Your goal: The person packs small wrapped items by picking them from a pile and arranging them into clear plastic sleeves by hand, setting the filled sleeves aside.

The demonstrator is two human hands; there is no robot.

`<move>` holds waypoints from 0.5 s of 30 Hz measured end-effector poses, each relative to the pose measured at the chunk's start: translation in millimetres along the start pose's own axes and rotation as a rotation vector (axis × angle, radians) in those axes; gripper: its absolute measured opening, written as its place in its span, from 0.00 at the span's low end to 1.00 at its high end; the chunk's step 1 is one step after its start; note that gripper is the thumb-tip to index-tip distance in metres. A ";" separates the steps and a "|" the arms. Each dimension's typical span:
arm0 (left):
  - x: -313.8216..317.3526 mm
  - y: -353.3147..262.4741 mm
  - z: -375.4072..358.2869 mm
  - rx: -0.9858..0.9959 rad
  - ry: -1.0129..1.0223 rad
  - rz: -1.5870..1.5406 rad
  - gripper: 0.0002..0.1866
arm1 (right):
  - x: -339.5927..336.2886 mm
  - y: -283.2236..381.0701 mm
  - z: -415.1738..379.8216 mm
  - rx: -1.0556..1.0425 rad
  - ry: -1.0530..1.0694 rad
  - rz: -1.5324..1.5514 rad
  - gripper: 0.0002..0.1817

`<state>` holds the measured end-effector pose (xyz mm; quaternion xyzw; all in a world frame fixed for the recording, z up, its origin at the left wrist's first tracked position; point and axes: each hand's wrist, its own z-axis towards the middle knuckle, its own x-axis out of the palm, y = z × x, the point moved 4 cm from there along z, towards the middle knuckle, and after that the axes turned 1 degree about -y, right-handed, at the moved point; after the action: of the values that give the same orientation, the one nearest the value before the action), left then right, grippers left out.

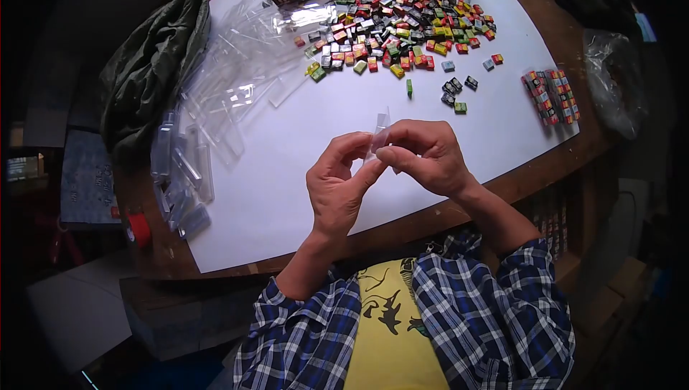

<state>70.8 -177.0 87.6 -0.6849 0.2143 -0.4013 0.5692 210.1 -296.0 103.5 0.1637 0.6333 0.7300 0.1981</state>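
Observation:
Both hands meet above the middle of the white sheet, pinching one clear plastic box (381, 126), thin and see-through. My left hand (339, 183) grips its lower left side between thumb and fingers. From the right, my right hand (428, 153) closes thumb and fingers on it; part of the box is hidden behind them. Beyond the hands lies a big heap of small colourful boxes (402, 27) in red, black, yellow and green. A single green small box (409, 88) stands just past the fingertips, and several black ones (451, 88) lie to its right.
Flat clear plastic pieces (237, 78) spread over the left of the white sheet (287, 210). Formed clear boxes (181, 175) pile at the left edge beside dark green cloth (154, 67). Filled packs (551, 96) and a plastic bag (613, 81) lie right. Red tape (138, 230) sits lower left.

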 end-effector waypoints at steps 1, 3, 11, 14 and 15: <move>0.7 0.3 -0.6 -0.017 0.011 0.006 0.24 | 2.3 0.0 0.1 0.015 -0.005 0.088 0.10; 2.0 0.6 -4.0 -0.039 0.027 0.008 0.24 | 3.1 0.8 -1.3 0.036 -0.015 0.173 0.09; 11.9 4.7 -12.4 -0.142 0.071 -0.266 0.22 | 0.3 -0.2 -5.1 -0.001 -0.056 0.262 0.09; 10.6 7.5 -15.0 -0.171 0.016 -0.304 0.21 | 6.4 0.1 -3.8 0.053 -0.115 0.224 0.08; 9.5 8.3 -15.3 -0.170 0.016 -0.303 0.21 | 9.5 0.0 -2.4 0.052 -0.115 0.225 0.08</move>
<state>65.6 -195.5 83.0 -0.7519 0.1461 -0.4684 0.4404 200.7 -293.4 103.1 0.2802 0.6174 0.7203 0.1467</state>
